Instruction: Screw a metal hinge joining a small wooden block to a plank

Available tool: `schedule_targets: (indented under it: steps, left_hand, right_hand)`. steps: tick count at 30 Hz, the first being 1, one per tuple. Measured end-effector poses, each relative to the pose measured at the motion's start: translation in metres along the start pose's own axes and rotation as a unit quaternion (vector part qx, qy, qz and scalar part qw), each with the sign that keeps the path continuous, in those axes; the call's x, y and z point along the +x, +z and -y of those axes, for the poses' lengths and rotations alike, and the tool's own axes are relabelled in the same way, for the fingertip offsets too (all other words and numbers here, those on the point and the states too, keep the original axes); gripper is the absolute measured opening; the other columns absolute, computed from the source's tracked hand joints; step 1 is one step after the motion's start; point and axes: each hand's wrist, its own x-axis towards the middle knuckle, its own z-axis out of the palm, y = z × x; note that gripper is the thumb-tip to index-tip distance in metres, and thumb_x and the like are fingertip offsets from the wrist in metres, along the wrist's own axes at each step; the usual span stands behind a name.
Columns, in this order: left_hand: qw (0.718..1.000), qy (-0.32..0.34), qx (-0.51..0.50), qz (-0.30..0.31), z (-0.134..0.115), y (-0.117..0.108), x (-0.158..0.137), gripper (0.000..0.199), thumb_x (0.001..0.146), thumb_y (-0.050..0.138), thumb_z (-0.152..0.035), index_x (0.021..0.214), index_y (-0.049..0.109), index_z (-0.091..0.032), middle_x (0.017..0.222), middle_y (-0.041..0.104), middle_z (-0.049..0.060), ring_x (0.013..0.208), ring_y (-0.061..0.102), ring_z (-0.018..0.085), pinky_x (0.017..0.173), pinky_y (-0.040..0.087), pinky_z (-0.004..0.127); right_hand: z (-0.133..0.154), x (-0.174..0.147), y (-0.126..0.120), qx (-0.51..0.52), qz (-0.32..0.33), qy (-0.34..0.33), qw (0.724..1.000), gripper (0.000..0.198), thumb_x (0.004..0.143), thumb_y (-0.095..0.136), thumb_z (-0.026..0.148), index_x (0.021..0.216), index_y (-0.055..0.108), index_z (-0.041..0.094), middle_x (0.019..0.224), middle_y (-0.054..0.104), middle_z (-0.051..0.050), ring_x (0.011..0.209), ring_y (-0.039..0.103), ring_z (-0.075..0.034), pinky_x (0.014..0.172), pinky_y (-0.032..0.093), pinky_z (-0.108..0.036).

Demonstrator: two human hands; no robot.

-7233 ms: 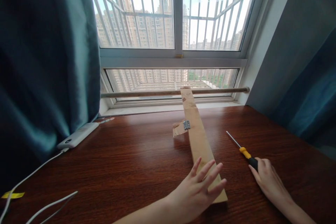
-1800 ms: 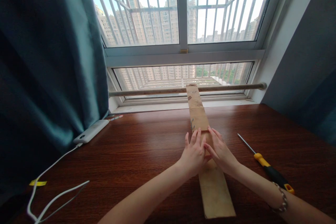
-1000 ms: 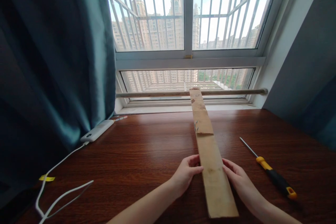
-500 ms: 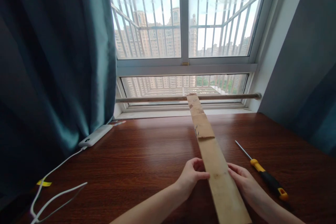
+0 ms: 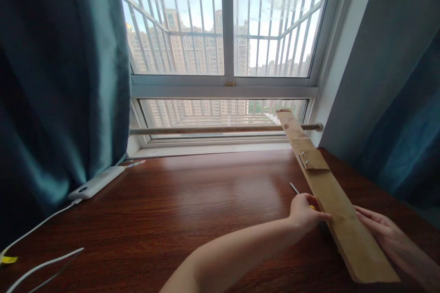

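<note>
A long, narrow wooden board [image 5: 338,201] slants from near me up toward the right side of the window, raised above the table. My left hand [image 5: 305,213] grips its left edge, thumb on top and fingers beneath. On the opposite edge, my right hand [image 5: 378,226] is closed around the board. A shorter overlapping piece [image 5: 318,160] lies on the board's far half, with two small metal screws or nails [image 5: 305,158] sticking up near its left side. A screwdriver [image 5: 294,188] lies below, mostly hidden by the board and my left hand; its shaft tip and a bit of yellow show.
The dark red-brown wooden table [image 5: 206,201] reaches to the window sill. At left are a white power strip [image 5: 98,183], a white cable [image 5: 44,263], yellow tape [image 5: 9,260] and a blue curtain [image 5: 99,78]. A horizontal rod [image 5: 206,130] crosses the window.
Both hands have carried the board to the right and lifted it. It now passes over the screwdriver, which was in plain sight before. The view has turned slightly to the right.
</note>
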Motion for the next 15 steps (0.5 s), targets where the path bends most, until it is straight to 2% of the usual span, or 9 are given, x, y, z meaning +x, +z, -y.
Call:
schedule_targets:
  steps: [1,3,5,7,11,15]
  left_hand:
    - [0.998,0.009,0.054,-0.018,0.0,0.009,0.011,0.047,0.037,0.082,-0.03,0.076,0.06,-0.016,0.092,0.062,0.009,0.096,0.052,0.03,0.093,0.032,0.045]
    - [0.987,0.048,0.147,-0.043,-0.001,0.023,0.029,0.04,0.04,0.081,-0.036,0.071,0.062,-0.018,0.087,0.063,0.007,0.096,0.053,0.028,0.101,0.023,0.046]
    - [0.972,0.07,0.223,-0.032,-0.001,0.032,0.043,0.033,0.047,0.077,-0.042,0.065,0.062,-0.019,0.081,0.064,0.004,0.093,0.056,0.025,0.107,0.01,0.047]
    - [0.958,0.081,0.276,-0.016,0.0,0.037,0.052,0.032,0.051,0.073,-0.047,0.062,0.062,-0.02,0.077,0.065,0.001,0.092,0.057,0.022,0.108,0.003,0.047]
    - [0.936,0.085,0.34,-0.01,0.005,0.038,0.064,0.035,0.054,0.068,-0.054,0.065,0.064,-0.021,0.077,0.065,-0.001,0.096,0.055,0.022,0.108,0.001,0.049]
    - [0.927,0.066,0.369,-0.016,0.009,0.037,0.073,0.037,0.056,0.065,-0.056,0.069,0.066,-0.022,0.08,0.066,0.0,0.093,0.058,0.022,0.108,0.001,0.049]
  right_hand:
    - [0.004,0.001,-0.011,-0.001,-0.003,-0.005,1.0,0.026,0.073,0.062,0.034,0.095,0.069,0.022,0.089,0.069,-0.017,0.073,0.067,-0.024,0.066,0.047,-0.036]
    - [0.009,0.007,-0.031,-0.006,-0.017,-0.018,1.0,0.022,0.074,0.061,0.031,0.093,0.07,0.024,0.088,0.07,-0.015,0.073,0.067,-0.021,0.067,0.046,-0.033]
    - [0.008,0.016,-0.05,-0.017,-0.036,-0.018,0.999,0.023,0.07,0.066,0.029,0.092,0.071,0.024,0.089,0.07,-0.012,0.075,0.067,-0.023,0.066,0.048,-0.031]
    - [0.004,0.028,-0.067,-0.017,-0.048,0.004,0.999,0.025,0.062,0.072,0.027,0.087,0.072,0.023,0.088,0.071,-0.008,0.077,0.067,-0.026,0.064,0.051,-0.029]
    - [-0.005,0.049,-0.086,0.002,-0.025,0.015,1.0,0.027,0.061,0.073,0.027,0.087,0.072,0.022,0.09,0.071,-0.006,0.082,0.066,-0.029,0.066,0.053,-0.031]
    - [-0.007,0.061,-0.088,-0.028,-0.02,0.001,0.999,0.029,0.06,0.073,0.025,0.088,0.071,0.019,0.089,0.071,-0.007,0.079,0.066,-0.028,0.067,0.054,-0.032]
